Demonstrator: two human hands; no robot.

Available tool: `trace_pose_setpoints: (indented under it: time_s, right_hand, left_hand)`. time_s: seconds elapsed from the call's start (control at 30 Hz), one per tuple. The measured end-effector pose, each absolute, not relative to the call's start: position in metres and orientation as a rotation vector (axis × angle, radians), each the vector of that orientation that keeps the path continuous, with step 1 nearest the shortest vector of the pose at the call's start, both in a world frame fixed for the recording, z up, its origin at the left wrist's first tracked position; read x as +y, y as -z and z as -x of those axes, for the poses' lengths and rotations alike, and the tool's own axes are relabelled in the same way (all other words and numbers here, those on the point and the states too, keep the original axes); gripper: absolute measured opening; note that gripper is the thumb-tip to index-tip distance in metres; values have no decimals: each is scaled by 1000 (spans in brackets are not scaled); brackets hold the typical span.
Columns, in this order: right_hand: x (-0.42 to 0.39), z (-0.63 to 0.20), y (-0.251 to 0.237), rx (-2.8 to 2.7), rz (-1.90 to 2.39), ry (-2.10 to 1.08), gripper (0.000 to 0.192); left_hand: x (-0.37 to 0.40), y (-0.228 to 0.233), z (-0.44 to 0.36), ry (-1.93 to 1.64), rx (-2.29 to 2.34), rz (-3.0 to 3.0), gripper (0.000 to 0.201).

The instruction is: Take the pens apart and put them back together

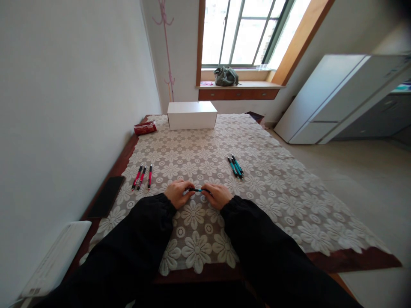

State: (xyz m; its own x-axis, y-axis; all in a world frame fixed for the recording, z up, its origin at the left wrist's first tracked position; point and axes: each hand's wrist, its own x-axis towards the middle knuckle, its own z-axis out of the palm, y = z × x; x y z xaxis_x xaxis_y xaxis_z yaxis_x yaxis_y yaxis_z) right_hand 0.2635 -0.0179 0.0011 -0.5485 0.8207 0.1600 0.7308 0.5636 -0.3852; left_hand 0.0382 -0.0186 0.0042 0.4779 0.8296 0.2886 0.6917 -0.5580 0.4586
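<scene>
Between my two hands is a teal and black pen (pixel 199 190), held level just above the flowered tablecloth (pixel 196 250). My left hand (pixel 178 193) pinches its dark left end, and my right hand (pixel 217 195) grips the other end. Fingers cover both ends of the pen. To the left lie pink and black pens (pixel 141 177), three in all, side by side. Several teal and black pens (pixel 236 166) rest in a tight bunch to the right, beyond my right hand.
A white box (pixel 192 116) stands at the table's far end, with a red packet (pixel 145 128) left of it. A dark phone (pixel 107 197) lies along the left edge near a white device (pixel 58 256). The wall runs close on the left.
</scene>
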Motion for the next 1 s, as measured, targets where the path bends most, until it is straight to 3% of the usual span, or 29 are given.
trace_pose_setpoints:
  time_s: [0.17,0.43,0.73,0.9,1.0]
  right_hand:
    - [-17,-263,0,-2457,1327,-430,25]
    - [-17,-264,-1,-2508,1295,-385,16]
    - [-17,-264,-3,-2486,1285,-381,17]
    - [-18,-264,-4,-2495,1295,-378,18]
    - [-17,-264,-4,-2489,1307,-382,18]
  left_hand:
    - [-19,-7,-39,-718,1315,-2425,14]
    - [-18,-5,-38,-719,1279,-2413,13]
    - [-14,-3,-36,-707,1252,-2483,30]
    - [-13,0,-36,-738,1268,-2467,17]
    - [-15,-2,-36,-774,1266,-2436,22]
